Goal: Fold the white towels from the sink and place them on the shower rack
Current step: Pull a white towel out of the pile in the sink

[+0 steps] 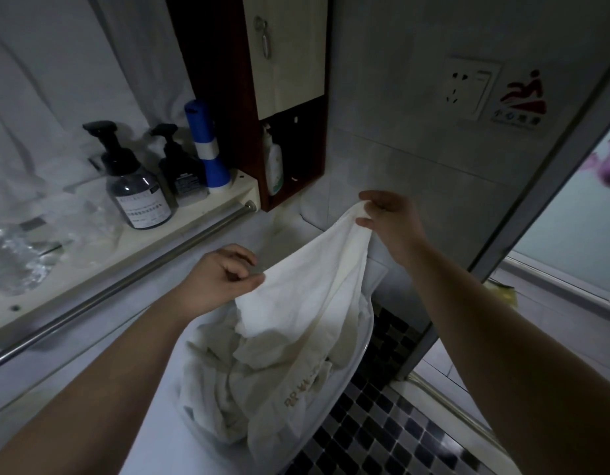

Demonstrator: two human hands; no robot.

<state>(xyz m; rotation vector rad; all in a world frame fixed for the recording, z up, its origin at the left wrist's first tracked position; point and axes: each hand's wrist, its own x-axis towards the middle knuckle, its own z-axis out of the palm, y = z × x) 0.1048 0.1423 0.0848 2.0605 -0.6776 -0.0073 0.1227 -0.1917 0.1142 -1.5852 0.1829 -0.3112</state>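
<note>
We judge the white towel (307, 286) to be light, limp and unlikely to slip, with no stiffness to hold a crease. The sound holds are the corners along one edge. It hangs directly above the sink (149, 433), its lower part trailing into the heap of towels (221, 371) inside the sink. The left hand (218, 279) pinches one top corner above the sink's middle. The right hand (389, 217) pinches the other, higher and beyond the sink's right side. The edge between them sags.
</note>
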